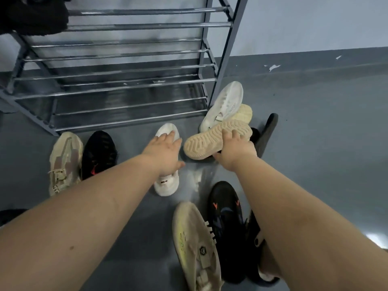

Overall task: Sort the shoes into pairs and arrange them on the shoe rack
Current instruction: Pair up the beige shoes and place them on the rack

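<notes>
Your left hand (165,153) lies flat, fingers straight, on the white shoe (167,162) at the frame's centre. Your right hand (235,148) curls round the sole-up cream shoe (214,139), gripping it just right of centre.

Behind that shoe, a second white shoe (222,106) leans on another cream sole (244,113) at the foot of the rack (134,59), with a dark slipper (266,131) beside them. At left, a beige shoe (65,162) and a black shoe (98,154) lie side by side on the floor; at lower right sit a tan shoe (195,244) and a black trainer (227,223), touching.

Little looks done: the rack's visible bars are bare, save something dark and fuzzy (33,15) at upper left. Nearly all pairing and racking remains, I judge.
</notes>
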`<state>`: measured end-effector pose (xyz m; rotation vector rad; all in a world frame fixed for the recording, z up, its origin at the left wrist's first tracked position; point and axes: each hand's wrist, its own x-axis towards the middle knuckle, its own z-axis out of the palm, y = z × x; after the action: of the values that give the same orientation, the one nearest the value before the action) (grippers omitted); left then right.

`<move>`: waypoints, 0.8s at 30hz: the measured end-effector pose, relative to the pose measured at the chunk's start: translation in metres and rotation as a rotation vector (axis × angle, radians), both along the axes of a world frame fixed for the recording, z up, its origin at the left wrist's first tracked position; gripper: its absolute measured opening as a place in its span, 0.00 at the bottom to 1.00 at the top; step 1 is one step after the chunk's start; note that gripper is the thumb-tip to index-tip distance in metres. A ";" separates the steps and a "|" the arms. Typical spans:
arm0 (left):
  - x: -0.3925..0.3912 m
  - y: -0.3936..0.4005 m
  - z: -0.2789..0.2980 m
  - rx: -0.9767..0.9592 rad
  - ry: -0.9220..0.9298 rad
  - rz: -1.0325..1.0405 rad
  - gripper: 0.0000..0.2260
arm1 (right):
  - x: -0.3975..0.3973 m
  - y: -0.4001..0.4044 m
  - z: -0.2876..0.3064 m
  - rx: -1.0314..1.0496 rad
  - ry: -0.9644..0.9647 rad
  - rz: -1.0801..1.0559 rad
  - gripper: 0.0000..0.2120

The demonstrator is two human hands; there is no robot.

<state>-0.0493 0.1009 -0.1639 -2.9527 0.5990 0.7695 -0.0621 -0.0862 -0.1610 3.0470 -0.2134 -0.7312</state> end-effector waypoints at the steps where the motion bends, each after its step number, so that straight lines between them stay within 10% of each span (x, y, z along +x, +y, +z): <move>1: 0.008 -0.005 -0.005 -0.019 0.005 0.007 0.33 | 0.007 0.000 -0.004 0.017 0.003 -0.018 0.36; 24: 0.070 -0.041 -0.109 -0.628 0.369 0.674 0.27 | 0.054 0.030 -0.107 0.932 -0.048 -1.162 0.31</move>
<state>0.0211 0.0596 -0.2729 -3.6598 -0.2574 1.4201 -0.0082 -0.0559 -0.2678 3.4521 -2.3481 -0.9052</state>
